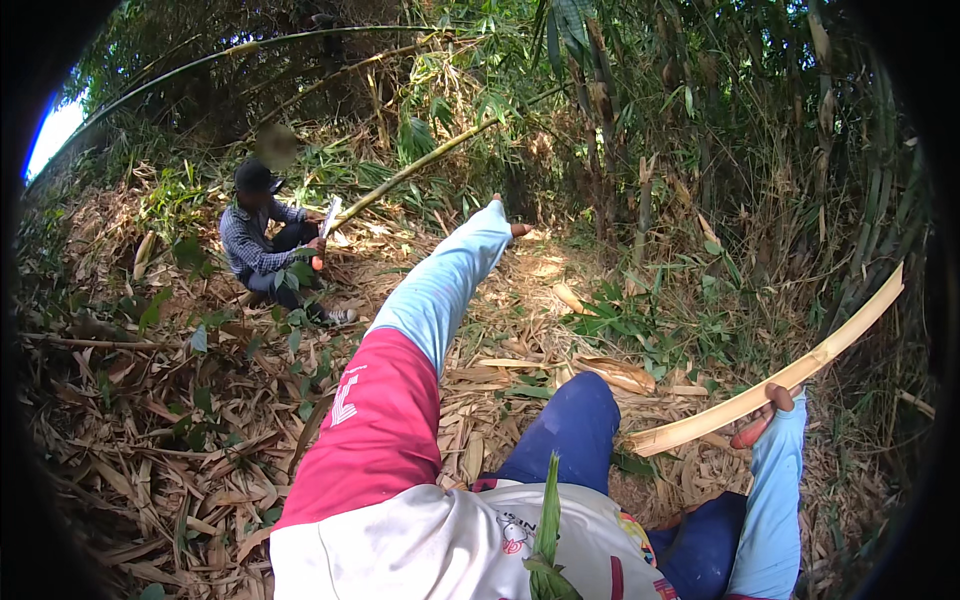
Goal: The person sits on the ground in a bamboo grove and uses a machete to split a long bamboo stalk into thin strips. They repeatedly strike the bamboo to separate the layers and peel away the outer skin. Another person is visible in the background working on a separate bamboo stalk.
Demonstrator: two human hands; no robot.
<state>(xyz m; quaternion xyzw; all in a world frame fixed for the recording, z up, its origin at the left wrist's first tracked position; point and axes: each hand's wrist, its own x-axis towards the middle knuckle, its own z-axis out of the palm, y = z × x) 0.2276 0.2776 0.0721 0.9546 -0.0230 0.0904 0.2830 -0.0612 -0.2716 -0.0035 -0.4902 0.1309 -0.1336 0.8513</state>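
My left arm reaches out ahead, and the sleeve hides most of my left hand (513, 225). Its thumb sticks out to the right, apart from a raised fingertip, and I see nothing held there. At the right, my right hand (778, 402) is closed round a long, pale split bamboo strip (700, 426), which slants from beside my knee up to the far right. Just below those fingers shows a rounded reddish-orange end (747, 435); I cannot tell what it belongs to.
Ahead to the left, a person (262, 240) in a checked shirt squats with a broad-bladed knife (331, 213) beside a leaning bamboo pole (420, 168). Dry leaves and husks (170, 450) cover the ground. Dense bamboo stems (690, 130) stand at the back and right.
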